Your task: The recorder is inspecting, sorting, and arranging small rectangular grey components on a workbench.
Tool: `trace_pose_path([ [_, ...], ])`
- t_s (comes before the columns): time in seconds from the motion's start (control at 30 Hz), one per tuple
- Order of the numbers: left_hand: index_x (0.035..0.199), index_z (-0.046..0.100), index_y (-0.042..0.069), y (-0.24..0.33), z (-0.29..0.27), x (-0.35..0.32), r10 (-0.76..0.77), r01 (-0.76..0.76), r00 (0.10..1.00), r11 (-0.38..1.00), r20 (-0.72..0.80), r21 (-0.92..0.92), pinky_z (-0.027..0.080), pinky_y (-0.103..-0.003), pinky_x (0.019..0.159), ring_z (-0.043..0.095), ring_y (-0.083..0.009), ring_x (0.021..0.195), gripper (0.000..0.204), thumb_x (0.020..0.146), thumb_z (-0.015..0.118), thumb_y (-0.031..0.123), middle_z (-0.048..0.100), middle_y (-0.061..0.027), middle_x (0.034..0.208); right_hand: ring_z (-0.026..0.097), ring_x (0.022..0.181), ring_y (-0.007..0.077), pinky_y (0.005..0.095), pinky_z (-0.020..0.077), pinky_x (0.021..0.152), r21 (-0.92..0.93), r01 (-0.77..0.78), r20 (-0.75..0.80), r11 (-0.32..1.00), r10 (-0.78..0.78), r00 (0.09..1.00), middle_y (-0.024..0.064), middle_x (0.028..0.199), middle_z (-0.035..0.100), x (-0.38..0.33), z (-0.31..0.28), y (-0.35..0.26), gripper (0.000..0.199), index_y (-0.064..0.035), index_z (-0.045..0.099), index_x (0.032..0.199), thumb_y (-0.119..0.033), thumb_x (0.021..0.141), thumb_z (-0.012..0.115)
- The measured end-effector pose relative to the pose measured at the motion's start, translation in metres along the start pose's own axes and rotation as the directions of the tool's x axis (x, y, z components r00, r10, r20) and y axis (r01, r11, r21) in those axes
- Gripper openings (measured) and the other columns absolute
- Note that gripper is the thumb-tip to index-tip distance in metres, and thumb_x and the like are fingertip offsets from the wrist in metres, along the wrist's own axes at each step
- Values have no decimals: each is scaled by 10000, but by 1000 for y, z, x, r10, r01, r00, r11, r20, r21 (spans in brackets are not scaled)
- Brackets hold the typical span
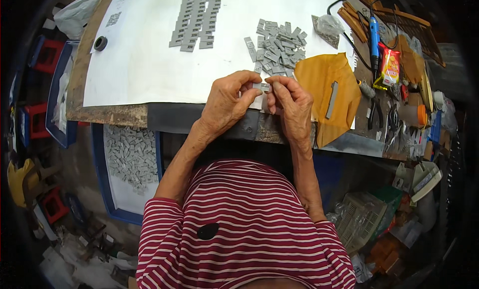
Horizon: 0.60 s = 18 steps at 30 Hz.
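Close to the table's near edge, both hands meet over a small grey rectangular plate [262, 86]. My left hand [227, 99] pinches its left end between thumb and index finger. At the other end, my right hand [295, 103] is closed with thumb and fingertips on the plate; whether it also holds something smaller is hidden by the fingers. Just beyond the hands lies a loose pile of similar grey plates [279, 48]. Farther off, more such plates are laid in overlapping columns [197, 22] on the white sheet [144, 64].
Right of my hands, brown paper [344, 97] carries a grey strip [332, 100]. Beyond it are a bag of small parts [327, 29], a blue corded tool [374, 37], a red snack packet [389, 64] and pliers [375, 113]. Below left, a blue tray [112, 209] holds many grey pieces.
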<state>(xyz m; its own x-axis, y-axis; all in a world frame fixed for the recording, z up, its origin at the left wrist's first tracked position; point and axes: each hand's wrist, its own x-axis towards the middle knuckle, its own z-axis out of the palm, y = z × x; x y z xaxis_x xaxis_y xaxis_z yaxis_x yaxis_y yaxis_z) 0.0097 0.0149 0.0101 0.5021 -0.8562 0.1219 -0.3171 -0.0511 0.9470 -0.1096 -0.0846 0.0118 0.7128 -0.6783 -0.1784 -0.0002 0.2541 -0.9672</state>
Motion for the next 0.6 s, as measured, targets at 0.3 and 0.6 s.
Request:
trace_pose_path([
  [0.3, 891, 592, -30, -19, -37, -6, 60, -32, 983, 987, -172, 157, 461, -288, 603, 576, -193, 667, 174, 734, 620, 38, 590, -133, 766, 476, 552, 70, 189, 384, 493, -70, 10, -62, 997, -15, 998, 50, 710, 560, -11, -1, 4, 164, 78, 573, 944, -45, 868, 497],
  [0.6, 833, 607, 4, -54, -85, -3, 127, 44, 930, 893, -344, 448, 428, -365, 713, 532, -292, 783, 153, 687, 636, 37, 564, -125, 809, 493, 575, 70, 188, 388, 482, -90, 19, -18, 996, -21, 1000, 61, 740, 579, -21, -5, 6, 152, 70, 579, 947, -41, 868, 511],
])
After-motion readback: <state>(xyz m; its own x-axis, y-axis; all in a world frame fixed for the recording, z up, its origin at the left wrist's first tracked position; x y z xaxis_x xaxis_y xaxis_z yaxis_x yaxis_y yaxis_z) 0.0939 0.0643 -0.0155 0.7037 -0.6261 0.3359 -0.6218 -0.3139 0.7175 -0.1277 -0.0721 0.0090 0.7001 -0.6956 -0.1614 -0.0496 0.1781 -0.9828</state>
